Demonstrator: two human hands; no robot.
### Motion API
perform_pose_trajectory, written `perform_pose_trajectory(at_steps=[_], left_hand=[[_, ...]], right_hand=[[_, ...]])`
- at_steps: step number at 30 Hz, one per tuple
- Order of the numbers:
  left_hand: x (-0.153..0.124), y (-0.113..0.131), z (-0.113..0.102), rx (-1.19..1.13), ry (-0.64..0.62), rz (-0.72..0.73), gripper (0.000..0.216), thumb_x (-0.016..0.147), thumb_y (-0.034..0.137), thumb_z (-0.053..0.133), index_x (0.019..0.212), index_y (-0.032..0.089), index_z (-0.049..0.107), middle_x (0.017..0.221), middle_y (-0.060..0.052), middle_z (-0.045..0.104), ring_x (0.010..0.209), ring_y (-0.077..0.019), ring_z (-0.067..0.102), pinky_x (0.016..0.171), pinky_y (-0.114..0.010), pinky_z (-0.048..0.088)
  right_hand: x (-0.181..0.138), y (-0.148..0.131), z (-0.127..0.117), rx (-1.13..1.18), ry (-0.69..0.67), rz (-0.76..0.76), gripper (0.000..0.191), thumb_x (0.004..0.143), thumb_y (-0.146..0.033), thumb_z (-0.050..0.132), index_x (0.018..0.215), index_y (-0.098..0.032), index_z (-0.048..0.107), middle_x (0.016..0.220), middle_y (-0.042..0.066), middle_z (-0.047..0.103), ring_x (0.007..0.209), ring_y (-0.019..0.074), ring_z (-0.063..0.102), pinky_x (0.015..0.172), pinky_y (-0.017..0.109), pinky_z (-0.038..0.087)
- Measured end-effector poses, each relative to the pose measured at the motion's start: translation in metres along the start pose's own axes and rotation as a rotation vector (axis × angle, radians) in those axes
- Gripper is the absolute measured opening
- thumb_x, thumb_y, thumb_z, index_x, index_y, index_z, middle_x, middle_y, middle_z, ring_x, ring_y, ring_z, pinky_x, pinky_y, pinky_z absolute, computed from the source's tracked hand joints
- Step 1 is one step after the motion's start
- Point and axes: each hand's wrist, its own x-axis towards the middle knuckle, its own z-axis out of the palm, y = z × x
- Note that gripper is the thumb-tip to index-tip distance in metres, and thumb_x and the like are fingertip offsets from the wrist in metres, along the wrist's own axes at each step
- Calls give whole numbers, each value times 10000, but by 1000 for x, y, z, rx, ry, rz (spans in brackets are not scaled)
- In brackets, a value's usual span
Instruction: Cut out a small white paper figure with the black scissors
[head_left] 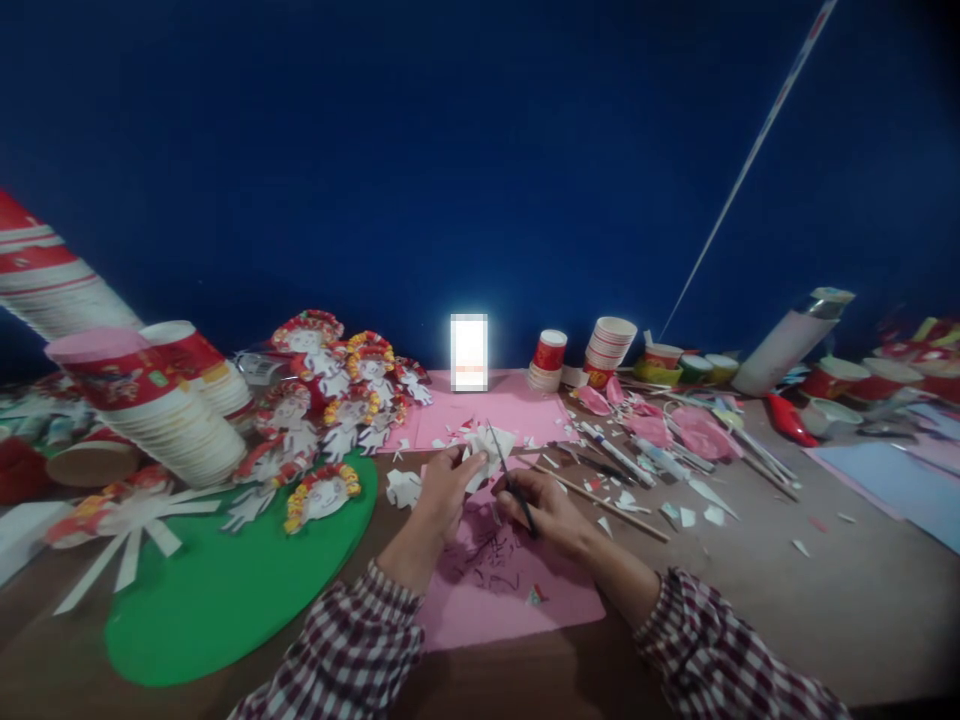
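My left hand (444,492) pinches a small piece of white paper (496,447) above the pink sheet. In my right hand (546,508) is a pair of dark scissors (510,478), with the fingers closed around the handles. The blades point up and away, against the right side of the white paper; whether they are parted I cannot make out. Beneath both hands lies a pink sheet (517,610) with dark handwriting. A white paper cutout (403,488) rests just left of my left hand.
Paper-cup figures (324,495) crowd the left, beside a green oval mat (240,600) and leaning cup stacks (176,420). A wooden stick (607,503), pens (611,452) and paper scraps (686,517) lie to the right. A blurred bright screen (469,352) stands at the back.
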Motion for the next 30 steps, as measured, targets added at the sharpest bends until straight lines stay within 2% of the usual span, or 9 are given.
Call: perform_pose_trajectory(at_steps=[5, 12, 22, 30], left_hand=[[-2, 1, 1, 31, -5, -35, 294, 611, 325, 721, 830, 150, 636, 578, 6, 587, 473, -121, 526, 418, -217, 397], [0, 0, 1, 32, -16, 31, 239, 617, 294, 724, 771, 130, 641, 604, -13, 612, 544, -118, 557, 556, -236, 461], [-2, 3, 4, -18, 9, -7, 265, 572, 299, 744, 754, 139, 636, 593, -5, 610, 505, -114, 546, 524, -239, 450], [-2, 3, 3, -23, -13, 9, 268, 585, 297, 742, 765, 130, 634, 634, -10, 623, 519, -97, 529, 512, -213, 420]], right_hand=[[0, -1, -1, 2, 9, -8, 314, 783, -460, 617, 828, -156, 548, 600, -41, 466, 479, 64, 417, 453, 179, 338], [-1, -5, 1, -8, 16, 2, 314, 795, -466, 598, 797, -157, 540, 587, -40, 470, 475, 66, 416, 449, 179, 332], [-2, -4, 1, 3, 41, 18, 308, 780, -462, 618, 786, -162, 545, 594, -41, 454, 474, 67, 404, 440, 180, 318], [0, -3, -3, -74, -11, -24, 311, 794, -453, 605, 797, -145, 565, 597, -34, 445, 498, 72, 390, 452, 185, 302]])
